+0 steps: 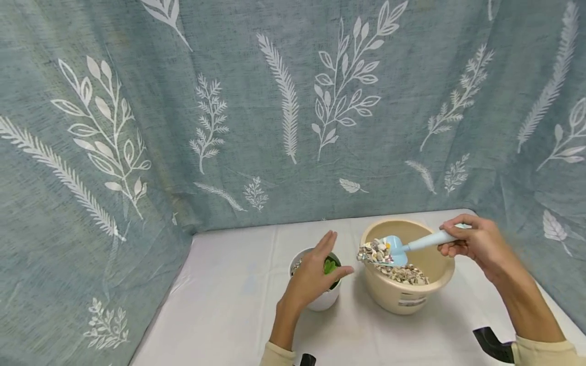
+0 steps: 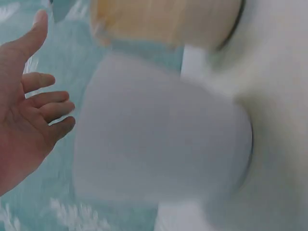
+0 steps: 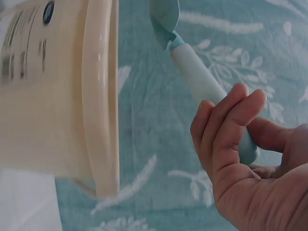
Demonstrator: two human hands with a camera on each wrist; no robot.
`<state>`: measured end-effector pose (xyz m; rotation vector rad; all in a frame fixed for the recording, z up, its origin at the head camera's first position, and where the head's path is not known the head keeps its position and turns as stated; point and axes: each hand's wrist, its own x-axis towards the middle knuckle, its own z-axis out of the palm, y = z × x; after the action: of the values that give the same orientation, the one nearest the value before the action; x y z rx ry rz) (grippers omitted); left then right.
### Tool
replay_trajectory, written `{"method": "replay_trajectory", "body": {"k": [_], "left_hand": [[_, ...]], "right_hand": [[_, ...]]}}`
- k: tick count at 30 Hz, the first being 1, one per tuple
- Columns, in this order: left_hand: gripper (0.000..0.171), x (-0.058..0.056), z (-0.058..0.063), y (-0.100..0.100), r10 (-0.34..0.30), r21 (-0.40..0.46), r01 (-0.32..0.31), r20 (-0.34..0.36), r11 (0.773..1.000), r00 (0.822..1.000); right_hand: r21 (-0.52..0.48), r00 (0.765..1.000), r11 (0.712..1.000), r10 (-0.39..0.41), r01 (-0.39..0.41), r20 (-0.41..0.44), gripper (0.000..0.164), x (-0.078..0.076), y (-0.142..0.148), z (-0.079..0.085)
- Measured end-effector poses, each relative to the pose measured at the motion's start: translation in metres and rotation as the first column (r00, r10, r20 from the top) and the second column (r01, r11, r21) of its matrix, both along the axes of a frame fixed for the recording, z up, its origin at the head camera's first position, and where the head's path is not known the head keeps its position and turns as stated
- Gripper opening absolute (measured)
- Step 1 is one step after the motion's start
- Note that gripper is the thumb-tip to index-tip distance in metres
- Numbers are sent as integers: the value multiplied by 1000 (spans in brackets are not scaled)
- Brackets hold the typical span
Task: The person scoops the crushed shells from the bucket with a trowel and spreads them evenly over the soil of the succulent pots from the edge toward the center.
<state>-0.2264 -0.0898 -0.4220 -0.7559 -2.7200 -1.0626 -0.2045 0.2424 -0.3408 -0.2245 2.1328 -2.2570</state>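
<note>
From the head view, my right grip [image 1: 478, 247] is clamping the handle of the blue scoop [image 1: 426, 241], apparently balancing shell bits [image 1: 374, 251] above the tub [image 1: 386, 292]; my left grip [image 1: 310, 278] is hovering by the white pot [image 1: 322, 303] left of the tub, partly hiding its plant [image 1: 329, 266]. From the left wrist, that grip is standing apart, holding nothing. From the right wrist, patterned cloth [image 3: 149, 130] is hanging behind the tub.

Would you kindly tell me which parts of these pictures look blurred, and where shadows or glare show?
Head view: the scoop looks fairly crisp, with a soft shadow on the table beside the tub; left wrist view: the white pot is blurred, the left hand clearer; right wrist view: the right hand looks fairly sharp, and pale glints show on the tub.
</note>
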Motion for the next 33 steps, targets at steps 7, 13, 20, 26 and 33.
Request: {"method": "replay_trajectory", "body": {"k": [7,13,20,26,33], "left_hand": [[96,6,-17,-43,127,60,-137,153,989,980],[117,15,-33,-58,159,15,-166,207,986,965],[129,17,-36,-60,199,14,-204,162,979,967],[132,18,-32,-64,238,-41,-234,138,971,961],[131,20,-29,-74,263,-78,-256,119,964,957]], "right_hand": [[125,999,991,38,-40,22,17,-10,-32,4],[295,996,952,71,-81,45,27,-22,-66,5],[380,991,916,130,-127,18,27,-28,-93,-2],[469,987,875,154,-119,-36,25,-28,-104,-4],[525,988,848,140,-81,-73,25,-29,-123,-1]]}}
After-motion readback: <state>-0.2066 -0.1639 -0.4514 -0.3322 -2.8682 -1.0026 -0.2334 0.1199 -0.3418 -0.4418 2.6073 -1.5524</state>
